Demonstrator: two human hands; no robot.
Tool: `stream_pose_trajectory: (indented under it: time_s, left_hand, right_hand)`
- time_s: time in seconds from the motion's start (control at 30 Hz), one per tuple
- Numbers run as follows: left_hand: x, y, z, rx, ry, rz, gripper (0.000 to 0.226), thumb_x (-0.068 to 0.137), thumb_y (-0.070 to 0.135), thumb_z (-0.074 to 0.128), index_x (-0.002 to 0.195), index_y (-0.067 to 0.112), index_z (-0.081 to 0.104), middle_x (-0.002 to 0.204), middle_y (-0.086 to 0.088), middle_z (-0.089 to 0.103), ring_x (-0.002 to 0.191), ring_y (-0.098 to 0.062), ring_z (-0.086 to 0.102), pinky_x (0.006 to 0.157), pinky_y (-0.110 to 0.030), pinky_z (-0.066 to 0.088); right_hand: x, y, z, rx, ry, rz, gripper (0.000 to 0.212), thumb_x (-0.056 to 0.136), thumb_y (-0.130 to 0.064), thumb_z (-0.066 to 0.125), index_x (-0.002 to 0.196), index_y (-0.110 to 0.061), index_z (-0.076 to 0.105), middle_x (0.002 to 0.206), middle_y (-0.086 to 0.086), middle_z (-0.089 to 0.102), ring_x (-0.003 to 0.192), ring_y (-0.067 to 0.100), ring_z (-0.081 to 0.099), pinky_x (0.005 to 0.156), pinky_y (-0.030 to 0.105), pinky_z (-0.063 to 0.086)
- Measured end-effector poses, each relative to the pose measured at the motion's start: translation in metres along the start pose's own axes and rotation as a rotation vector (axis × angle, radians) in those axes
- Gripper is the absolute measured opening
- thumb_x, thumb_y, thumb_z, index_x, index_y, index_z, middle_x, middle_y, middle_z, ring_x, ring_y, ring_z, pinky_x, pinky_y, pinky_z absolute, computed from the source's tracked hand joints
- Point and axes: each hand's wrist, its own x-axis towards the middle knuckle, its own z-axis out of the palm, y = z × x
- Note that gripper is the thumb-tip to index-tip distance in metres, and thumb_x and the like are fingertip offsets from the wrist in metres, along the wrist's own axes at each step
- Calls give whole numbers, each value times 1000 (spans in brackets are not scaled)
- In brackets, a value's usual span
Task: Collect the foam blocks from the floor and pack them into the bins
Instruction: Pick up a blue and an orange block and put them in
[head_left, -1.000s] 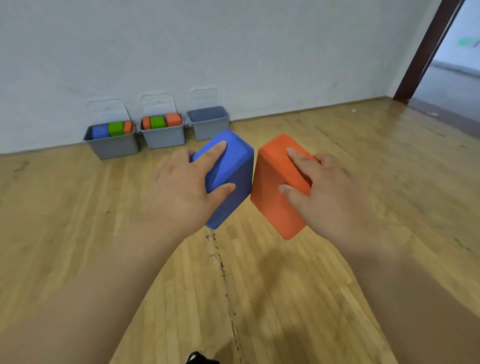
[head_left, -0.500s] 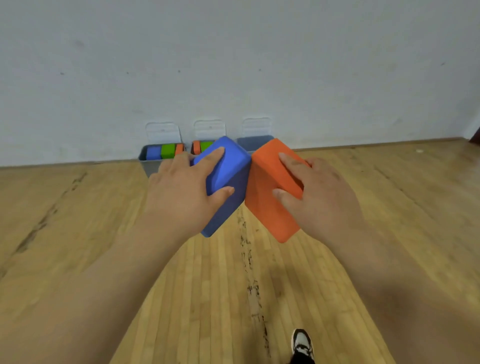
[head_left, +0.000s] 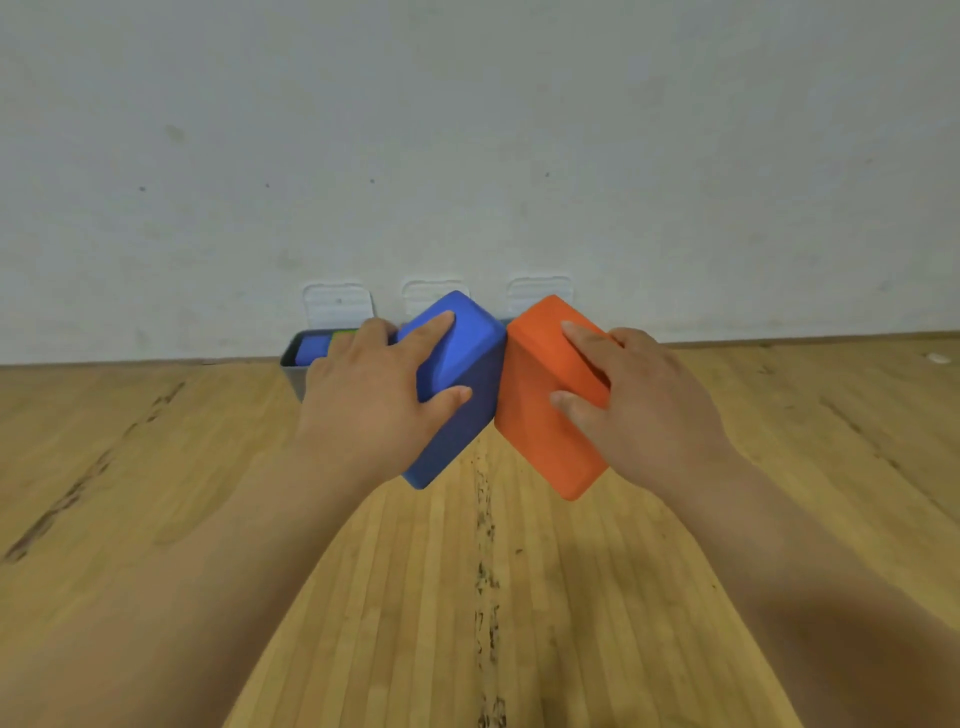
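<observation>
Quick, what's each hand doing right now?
Left hand: grips the blue foam block.
Right hand: grips the orange foam block.

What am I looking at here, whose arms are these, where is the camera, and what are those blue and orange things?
There is no machine here. A person wears a camera on the head, so the picture looks forward and down along their own two bare arms. The left hand grips a blue foam block, fingers on top and thumb on its side. The right hand grips an orange foam block the same way. Both blocks are held up off the wooden floor, side by side, and seem to touch along one edge. Behind them, against the white wall, stands a grey bin with a blue block already in it. The hands and blocks hide most of what else is there.
</observation>
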Motion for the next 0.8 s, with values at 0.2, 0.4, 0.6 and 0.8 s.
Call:
stream_pose_trajectory:
  time_s: [0.2, 0.4, 0.6, 0.8]
  left_hand:
    - [101, 50, 43, 3, -23, 22, 78, 87, 75, 43, 158, 48, 25, 133, -2, 51, 118, -26, 50, 97, -42, 47]
    - [187, 66, 93, -26, -55, 57, 78, 87, 75, 46, 157, 48, 26, 128, -1, 52, 117, -25, 50, 98, -41, 45]
    - [279, 53, 158, -86, -117, 95, 77, 87, 74, 48, 157, 48, 29, 131, 0, 53, 119, -24, 50, 95, -41, 47]
    - [408, 5, 222, -117, -134, 163, 78, 84, 77, 42, 156, 48, 30, 123, 3, 56, 112, -22, 55, 91, -37, 47]
  right_hand:
    - [92, 77, 2, -22, -21, 21, 72, 93, -58, 59, 158, -40, 31, 143, 1, 49, 129, 25, 49, 105, 39, 41]
    - [160, 129, 27, 18, -25, 95, 73, 93, -56, 60, 157, -41, 30, 140, 0, 51, 127, 24, 50, 105, 40, 43]
    - [234, 163, 71, 15, -74, 171, 75, 92, -57, 61, 158, -44, 26, 144, -5, 46, 129, 21, 48, 107, 39, 41]
    - [344, 169, 141, 2, -36, 212, 77, 91, -55, 63, 158, -40, 29, 146, -5, 47, 131, 20, 47, 107, 37, 39]
